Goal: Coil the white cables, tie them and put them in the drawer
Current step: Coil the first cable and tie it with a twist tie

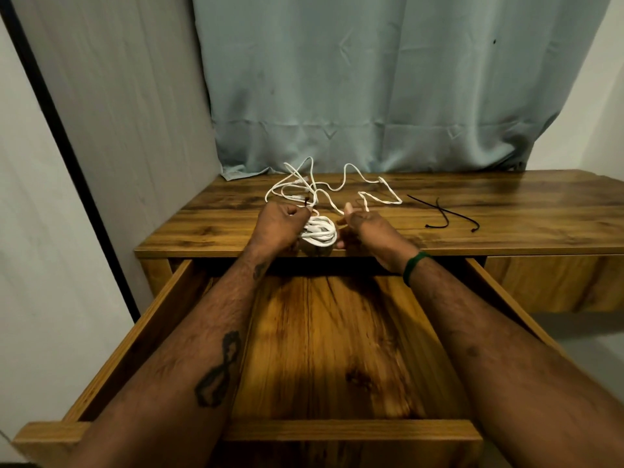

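Observation:
A coiled white cable (320,232) sits at the front edge of the wooden desk (506,211). My left hand (282,224) grips the coil's left side and pinches a short black tie (306,209) above it. My right hand (363,228) rests against the coil's right side with its fingers relaxed and spread. More white cables (324,187) lie loose and tangled just behind the hands. The drawer (337,349) below stands pulled out, with nothing visible inside it.
Two black cable ties (445,214) lie on the desk to the right of my hands. A grey-blue curtain (371,89) hangs behind the desk and a grey panel stands at the left. Both forearms cross over the drawer.

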A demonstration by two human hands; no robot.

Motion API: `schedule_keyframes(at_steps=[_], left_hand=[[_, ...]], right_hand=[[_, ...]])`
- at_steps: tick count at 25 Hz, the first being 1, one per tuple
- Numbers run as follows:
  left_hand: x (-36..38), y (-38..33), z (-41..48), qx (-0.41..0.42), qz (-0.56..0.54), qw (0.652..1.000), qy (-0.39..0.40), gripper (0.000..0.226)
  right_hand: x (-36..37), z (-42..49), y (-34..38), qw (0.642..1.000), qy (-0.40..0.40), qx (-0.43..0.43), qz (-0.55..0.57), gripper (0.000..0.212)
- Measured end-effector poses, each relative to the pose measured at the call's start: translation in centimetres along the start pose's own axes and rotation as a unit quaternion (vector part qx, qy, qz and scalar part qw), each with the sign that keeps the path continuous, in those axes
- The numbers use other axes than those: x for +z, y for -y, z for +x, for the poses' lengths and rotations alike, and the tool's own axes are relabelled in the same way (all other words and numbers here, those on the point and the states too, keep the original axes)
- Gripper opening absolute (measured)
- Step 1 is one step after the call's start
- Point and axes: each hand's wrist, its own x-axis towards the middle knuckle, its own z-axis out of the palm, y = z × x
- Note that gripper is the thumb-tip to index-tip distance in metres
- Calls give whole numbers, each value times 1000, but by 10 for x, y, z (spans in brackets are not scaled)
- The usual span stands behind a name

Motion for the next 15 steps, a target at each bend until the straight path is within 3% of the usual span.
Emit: schedule_keyframes(at_steps=[6, 11, 15], left_hand=[[1, 4, 8, -34, -97, 992, -71, 44], [5, 15, 16, -5, -88, 990, -113, 46], [4, 22, 20, 21, -56, 990, -128, 41]], right_hand=[[10, -16, 4, 986, 145, 68, -37, 25], [47, -29, 10, 991, 96, 89, -3, 8], [60, -36, 16, 982, 147, 113, 32, 16]])
